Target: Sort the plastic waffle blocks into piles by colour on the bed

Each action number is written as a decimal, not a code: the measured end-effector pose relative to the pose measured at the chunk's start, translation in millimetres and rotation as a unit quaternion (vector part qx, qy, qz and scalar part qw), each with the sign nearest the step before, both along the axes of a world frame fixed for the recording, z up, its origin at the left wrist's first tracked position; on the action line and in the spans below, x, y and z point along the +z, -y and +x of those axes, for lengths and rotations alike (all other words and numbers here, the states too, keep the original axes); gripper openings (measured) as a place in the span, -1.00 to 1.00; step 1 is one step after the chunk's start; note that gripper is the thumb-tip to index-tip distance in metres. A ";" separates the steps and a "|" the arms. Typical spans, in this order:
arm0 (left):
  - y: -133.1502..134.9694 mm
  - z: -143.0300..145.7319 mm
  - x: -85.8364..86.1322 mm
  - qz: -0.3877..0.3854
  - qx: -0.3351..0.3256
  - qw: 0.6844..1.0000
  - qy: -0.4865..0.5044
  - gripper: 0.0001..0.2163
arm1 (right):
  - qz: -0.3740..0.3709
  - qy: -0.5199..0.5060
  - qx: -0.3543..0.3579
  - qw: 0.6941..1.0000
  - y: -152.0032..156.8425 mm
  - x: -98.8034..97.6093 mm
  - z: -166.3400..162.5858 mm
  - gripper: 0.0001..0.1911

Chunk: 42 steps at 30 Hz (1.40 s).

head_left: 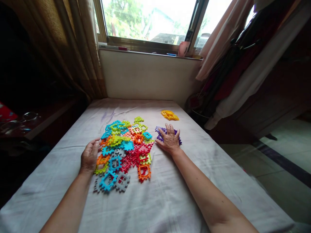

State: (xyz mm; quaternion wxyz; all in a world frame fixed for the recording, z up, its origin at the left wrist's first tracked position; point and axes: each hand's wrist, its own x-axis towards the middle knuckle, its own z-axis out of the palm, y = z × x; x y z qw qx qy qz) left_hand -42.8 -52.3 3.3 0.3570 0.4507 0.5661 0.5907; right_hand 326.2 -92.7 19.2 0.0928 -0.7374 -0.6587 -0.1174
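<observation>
A mixed heap of plastic interlocking tiles (128, 146) in blue, green, orange, red and grey lies on the cloth-covered table. My left hand (89, 156) rests against the heap's left edge, its fingers extended beside the orange and green tiles. Right of the heap, my right hand (169, 139) is spread palm down over a group of purple tiles (180, 139), partly hiding them. Farther back sits a small pile of yellow tiles (169, 115), apart from both hands. Nearest to me in the heap are a blue tile (105, 185) and a grey tile (122, 186).
White cloth (194, 194) covers the table, with slight wrinkles. A wall and a window sill with a pink cup (183, 48) stand behind it. Curtains (80, 48) hang at the left, clothes (225, 42) at the right. Glasses (30, 117) lie on a dark surface at far left.
</observation>
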 end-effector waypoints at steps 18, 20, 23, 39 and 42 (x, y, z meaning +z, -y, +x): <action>8.8 0.9 8.4 -0.041 -0.013 0.999 0.017 -0.44 | -0.024 0.014 -0.019 0.999 -40.3 -1.1 71.4 -0.60; 8.5 0.6 8.0 -0.039 -0.010 0.999 0.013 -0.45 | -0.021 0.012 -0.017 1.000 -47.2 -3.2 85.4 -0.61; 7.4 -0.5 6.6 -0.032 -0.010 0.999 0.002 -0.46 | -0.025 0.013 -0.006 1.000 -57.3 -5.1 105.3 -0.61; 7.5 2.0 8.7 -0.039 -0.006 0.999 0.027 -0.45 | -0.045 0.026 0.144 0.988 -75.7 0.7 27.6 -0.63; 7.1 1.5 8.3 -0.040 -0.008 0.999 0.023 -0.45 | -0.038 0.034 0.089 0.995 -69.8 4.5 48.8 -0.63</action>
